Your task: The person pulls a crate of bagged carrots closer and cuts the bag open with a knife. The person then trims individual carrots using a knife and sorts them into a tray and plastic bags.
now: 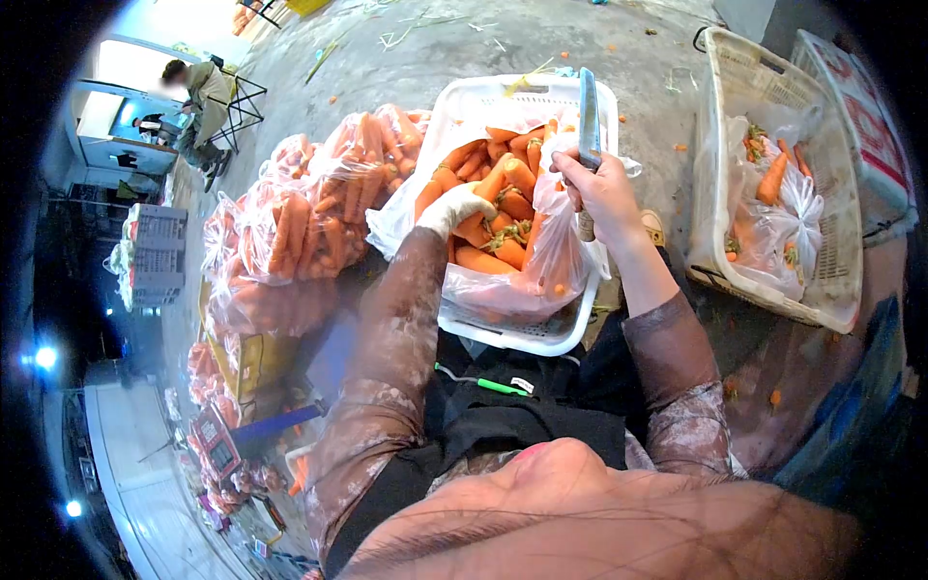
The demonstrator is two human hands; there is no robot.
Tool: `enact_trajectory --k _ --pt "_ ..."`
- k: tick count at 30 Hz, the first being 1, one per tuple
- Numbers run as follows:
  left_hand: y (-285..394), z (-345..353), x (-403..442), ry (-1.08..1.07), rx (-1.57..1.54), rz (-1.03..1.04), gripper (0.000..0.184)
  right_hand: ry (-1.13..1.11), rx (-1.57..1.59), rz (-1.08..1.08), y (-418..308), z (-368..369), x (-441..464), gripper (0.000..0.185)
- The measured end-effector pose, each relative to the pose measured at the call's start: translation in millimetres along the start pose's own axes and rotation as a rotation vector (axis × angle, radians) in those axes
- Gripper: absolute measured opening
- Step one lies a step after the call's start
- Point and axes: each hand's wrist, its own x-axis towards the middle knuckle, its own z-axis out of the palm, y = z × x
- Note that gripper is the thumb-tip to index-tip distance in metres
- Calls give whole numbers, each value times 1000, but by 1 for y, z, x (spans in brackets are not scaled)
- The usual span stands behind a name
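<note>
- lights [45, 358] glared at the dark, rounded edge of the view, where little else could be made out.
- stacked crates [159, 253], grey and slatted, stood blurred in the distance.
- a seated person [205, 97] bent forward near the top, the face blurred.
- a scale [215, 441] showed lower down, its reddish panel too small to read.
- sacks [290, 227] of thin, glossy, see-through plastic bulged with carrots; their lower parts were partly hidden behind one another.
- the left hand [458, 209], in a pale glove, lay on carrots at the left of the white crate; its fingers were partly curled and their tips hard to see, so how far they were open, and whether they gripped anything, could not be made out.
- the carrots [518, 174] were in the bag inside that crate, thick, smooth, tapered and bright orange, some with trimmed green stubs.
- the bag [559, 253], crinkled and filmy, hid parts of the white crate [541, 338], which was rigid plastic with rounded corners.
- the right hand [607, 193], bare, had its fingers wrapped round a knife [589, 111], long blue-grey blade pointing away from the wearer; the grip covered part of the handle.
- a beige crate [709, 174], grimy, held loosely bagged carrots.
- a box [855, 121] with red marks was cut off by the dark edge.
</note>
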Motion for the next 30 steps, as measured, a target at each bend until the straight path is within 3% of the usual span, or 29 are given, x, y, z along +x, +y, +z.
enact_trajectory --k 3,6,7,12,14,16,19,21,22,24,26,27,28,29,30 --pt "-26 5 -21 268 -222 236 43 -1 15 -27 4 0 4 12" --pt "-24 21 -78 462 -931 260 44 20 -43 33 6 6 0 14" --pt "-30 19 -94 354 -1091 251 48 15 -88 51 5 6 -1 14" --pt "-42 54 -151 127 -1174 663 45 -96 -147 120 14 22 -5 17" --pt "-49 69 -166 107 -1165 574 45 -141 -130 93 24 33 -6 22" --pt "-56 98 -165 118 -1453 401 46 -288 16 229 30 41 -13 26" --pt "-87 118 -158 4 -1349 554 68 -320 46 297 38 53 -20 24" --pt "-60 121 -172 34 -1150 618 70 -325 33 331 42 55 -20 24" --pt "-50 123 -177 48 -1083 641 71 -378 -72 313 46 59 -19 28" --pt "-42 130 -183 -29 -1438 529 77 -440 -178 295 49 59 -17 31" --pt "-36 126 -181 -1 -1433 585 69 -363 -556 260 29 63 -22 41" --pt "-38 124 -172 -260 -1519 687 63 -252 -619 46 43 55 -14 45" --pt "-40 123 -168 -527 -1588 787 58 -110 -805 -23 32 52 -10 39" --pt "-21 124 -184 -284 -1561 675 49 -87 -793 -101 24 43 -8 39" --pt "-24 123 -187 -284 -1558 679 49 -61 -779 -181 20 34 -6 39"
